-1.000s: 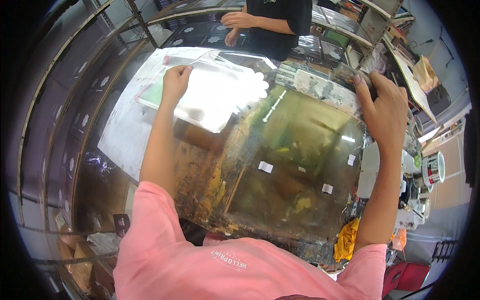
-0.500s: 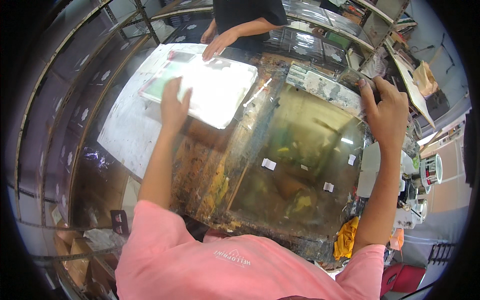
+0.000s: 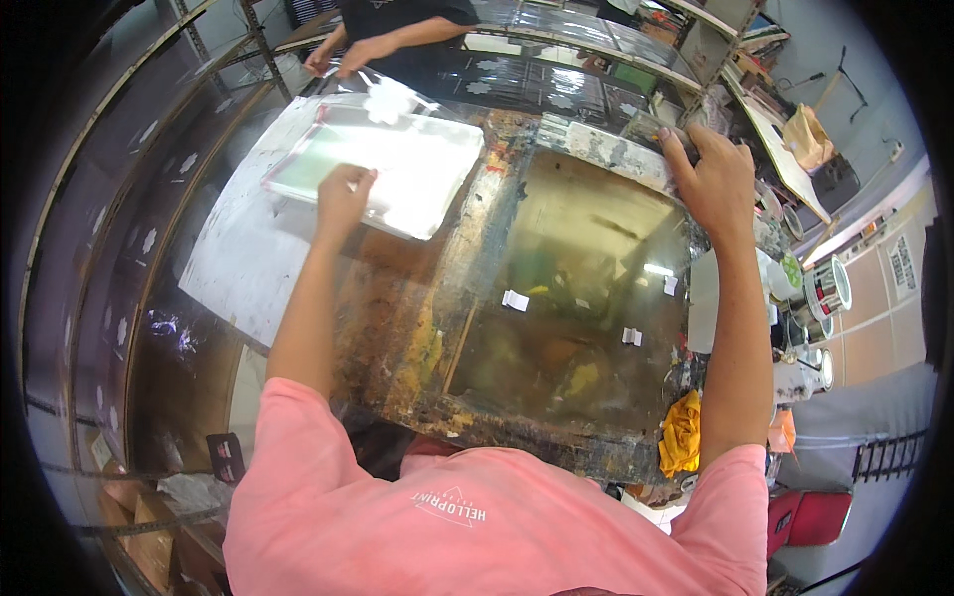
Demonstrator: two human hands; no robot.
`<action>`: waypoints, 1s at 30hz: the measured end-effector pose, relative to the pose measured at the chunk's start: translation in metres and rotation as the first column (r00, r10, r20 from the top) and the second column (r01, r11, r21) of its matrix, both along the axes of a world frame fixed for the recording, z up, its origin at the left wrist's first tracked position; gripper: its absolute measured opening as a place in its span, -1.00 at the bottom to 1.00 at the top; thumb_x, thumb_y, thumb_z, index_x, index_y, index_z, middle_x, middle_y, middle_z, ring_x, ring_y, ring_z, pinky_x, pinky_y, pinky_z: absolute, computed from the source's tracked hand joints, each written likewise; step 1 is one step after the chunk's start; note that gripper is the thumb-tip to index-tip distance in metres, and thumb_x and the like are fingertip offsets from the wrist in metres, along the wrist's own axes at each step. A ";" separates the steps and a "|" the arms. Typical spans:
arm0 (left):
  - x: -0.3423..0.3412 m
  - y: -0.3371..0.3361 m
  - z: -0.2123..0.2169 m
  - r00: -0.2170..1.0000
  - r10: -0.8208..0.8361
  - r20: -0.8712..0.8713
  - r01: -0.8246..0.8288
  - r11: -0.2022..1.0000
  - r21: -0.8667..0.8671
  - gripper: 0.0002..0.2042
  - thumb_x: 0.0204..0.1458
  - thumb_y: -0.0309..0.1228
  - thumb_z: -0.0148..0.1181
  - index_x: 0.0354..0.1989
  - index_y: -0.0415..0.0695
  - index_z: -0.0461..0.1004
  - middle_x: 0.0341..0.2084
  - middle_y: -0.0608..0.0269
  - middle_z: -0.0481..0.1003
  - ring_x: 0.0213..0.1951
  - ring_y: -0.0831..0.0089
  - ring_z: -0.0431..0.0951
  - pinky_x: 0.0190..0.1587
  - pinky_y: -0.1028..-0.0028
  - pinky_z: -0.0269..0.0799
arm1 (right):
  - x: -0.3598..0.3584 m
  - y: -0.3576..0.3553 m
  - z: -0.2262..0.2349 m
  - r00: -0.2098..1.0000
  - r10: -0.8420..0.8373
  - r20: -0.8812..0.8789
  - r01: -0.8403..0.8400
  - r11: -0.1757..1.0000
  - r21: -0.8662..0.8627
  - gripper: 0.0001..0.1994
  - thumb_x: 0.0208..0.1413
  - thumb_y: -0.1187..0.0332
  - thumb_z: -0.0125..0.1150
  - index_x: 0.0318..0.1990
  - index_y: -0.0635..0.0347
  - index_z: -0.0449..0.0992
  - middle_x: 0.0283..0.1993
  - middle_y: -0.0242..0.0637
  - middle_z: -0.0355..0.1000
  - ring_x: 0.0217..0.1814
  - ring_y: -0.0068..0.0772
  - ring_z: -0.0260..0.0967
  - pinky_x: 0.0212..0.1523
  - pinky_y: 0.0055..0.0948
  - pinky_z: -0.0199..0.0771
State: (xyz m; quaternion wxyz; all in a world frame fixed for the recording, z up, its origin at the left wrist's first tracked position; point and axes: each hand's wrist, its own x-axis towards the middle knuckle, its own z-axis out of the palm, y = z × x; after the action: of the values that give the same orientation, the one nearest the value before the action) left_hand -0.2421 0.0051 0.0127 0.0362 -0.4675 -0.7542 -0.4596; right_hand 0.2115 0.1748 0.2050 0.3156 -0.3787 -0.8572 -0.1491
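My left hand (image 3: 343, 202) is closed, fingertips pinched together, over a bright white stack of clear-wrapped sheets (image 3: 422, 174). Whatever it may pinch is too small to make out. My right hand (image 3: 714, 184) grips the far right corner of a printing screen (image 3: 596, 233), whose olive, see-through mesh fills the middle of the bench. Small folded white paper pieces (image 3: 515, 300) lie on the mesh. Across the bench, a co-worker's hands (image 3: 366, 55) hold a clear plastic sheet with a white flower shape (image 3: 388, 101), above the stack's far edge.
White board (image 3: 234, 248) lies under the stack at left. The wooden bench (image 3: 397, 308) is paint-stained. A yellow cloth (image 3: 681, 434) hangs at the near right, with tubs (image 3: 827, 288) beyond it. Drying racks (image 3: 134, 238) stand at left and behind.
My left fingers have gone from spread to pinched over the stack. The co-worker's hands have drawn back to the far left, lifting the flower sheet. My right hand keeps its hold. The view has shifted slightly.
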 end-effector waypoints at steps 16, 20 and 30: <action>-0.022 0.005 -0.005 0.953 -0.066 0.294 0.109 0.986 -0.130 -0.68 0.06 -0.20 0.32 -0.28 -0.26 0.75 -0.57 -0.02 0.64 -0.48 0.27 0.65 -0.30 0.32 0.52 | -0.004 -0.001 0.012 0.998 -0.060 -0.023 0.058 0.995 -0.079 -0.49 0.33 -0.08 0.12 -0.39 0.27 0.49 -0.36 0.06 0.49 -0.27 0.14 0.39 -0.11 -0.12 0.24; -0.023 0.006 0.000 0.957 -0.028 0.289 0.078 0.983 -0.163 -0.69 0.06 -0.23 0.32 -0.27 -0.27 0.76 -0.47 0.01 0.70 -0.40 0.33 0.69 -0.24 0.38 0.54 | -0.003 0.006 0.014 0.997 -0.074 -0.028 0.069 0.988 -0.135 -0.47 0.33 -0.09 0.12 -0.39 0.29 0.49 -0.38 0.07 0.49 -0.29 0.16 0.38 -0.12 -0.12 0.26; -0.041 0.017 0.084 0.993 0.012 0.121 -0.006 0.999 -0.049 -0.70 0.17 -0.23 0.30 -0.22 -0.26 0.76 -0.34 0.06 0.74 -0.25 0.39 0.72 -0.12 0.44 0.56 | -0.002 0.019 0.027 0.998 -0.044 -0.041 0.039 0.992 -0.117 -0.46 0.32 -0.10 0.12 -0.36 0.33 0.53 -0.39 0.16 0.47 -0.30 0.27 0.41 -0.21 0.05 0.32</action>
State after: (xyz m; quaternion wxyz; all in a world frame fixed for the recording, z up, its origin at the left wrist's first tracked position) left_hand -0.2826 0.0218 0.0969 -0.0191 -0.4358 -0.7681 -0.4687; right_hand 0.2093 0.1938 0.2321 0.3084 -0.4171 -0.8494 -0.0975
